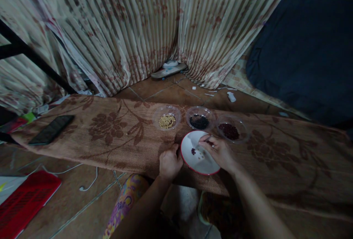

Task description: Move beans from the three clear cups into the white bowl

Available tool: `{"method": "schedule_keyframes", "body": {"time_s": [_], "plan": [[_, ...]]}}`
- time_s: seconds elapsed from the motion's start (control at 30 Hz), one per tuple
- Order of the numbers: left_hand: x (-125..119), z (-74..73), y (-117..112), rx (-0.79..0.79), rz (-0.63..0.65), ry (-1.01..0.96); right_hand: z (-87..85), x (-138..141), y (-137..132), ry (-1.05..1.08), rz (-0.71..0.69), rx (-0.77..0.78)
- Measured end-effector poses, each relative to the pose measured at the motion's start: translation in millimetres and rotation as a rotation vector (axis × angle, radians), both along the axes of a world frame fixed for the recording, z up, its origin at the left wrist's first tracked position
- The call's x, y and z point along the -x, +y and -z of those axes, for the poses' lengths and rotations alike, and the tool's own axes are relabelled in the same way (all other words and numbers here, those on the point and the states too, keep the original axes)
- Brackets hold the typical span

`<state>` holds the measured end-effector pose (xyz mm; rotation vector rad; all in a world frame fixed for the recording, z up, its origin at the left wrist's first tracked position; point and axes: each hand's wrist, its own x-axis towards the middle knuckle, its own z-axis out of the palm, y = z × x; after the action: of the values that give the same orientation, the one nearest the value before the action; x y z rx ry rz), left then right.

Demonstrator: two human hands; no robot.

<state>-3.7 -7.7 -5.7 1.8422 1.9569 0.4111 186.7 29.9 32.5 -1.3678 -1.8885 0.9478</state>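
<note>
A white bowl [202, 163] with a red rim stands on the cloth-covered bench, with a few dark red beans [193, 151] and a few pale beans [200, 156] inside. My left hand [170, 161] is curled against the bowl's left rim, gripping its edge. Over the bowl's right side, my right hand [219, 150] pinches a thin pair of tweezers [197, 146], tips pointing down into it. Behind the bowl are three clear plastic dishes: yellowish soybeans [167, 121] at left, black beans [199, 122] in the middle, dark red beans [228, 131] at right.
A black phone [51, 130] lies at the bench's left end on the brown flowered cloth [110, 150]. Striped curtains [143, 29] hang beyond, with a skateboard [168, 70] under them. A red basket [33, 198] and a white earphone cord [89, 188] are on the tiled floor.
</note>
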Motion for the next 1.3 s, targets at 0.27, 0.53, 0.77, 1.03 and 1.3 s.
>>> {"method": "schedule_keyframes", "body": {"time_s": [0.27, 0.53, 0.77, 1.03, 1.3], "plan": [[0, 3.4, 0, -0.014, -0.005, 0.001, 2.6, -2, 0, 0.047, -0.028, 0.000], [0, 4.8, 0, -0.038, -0.002, 0.022, -2.2, 0, -4, 0.028, -0.047, -0.001], [0, 4.1, 0, -0.030, -0.007, 0.021, -4.5, 1, -3, -0.008, -0.046, -0.032], [0, 5.5, 0, -0.043, -0.017, 0.016, -2.9, -1, -1, 0.087, 0.033, -0.047], [1, 4.1, 1, -0.032, -0.016, -0.027, -23.3, -46, 11, 0.462, 0.610, -0.334]]}}
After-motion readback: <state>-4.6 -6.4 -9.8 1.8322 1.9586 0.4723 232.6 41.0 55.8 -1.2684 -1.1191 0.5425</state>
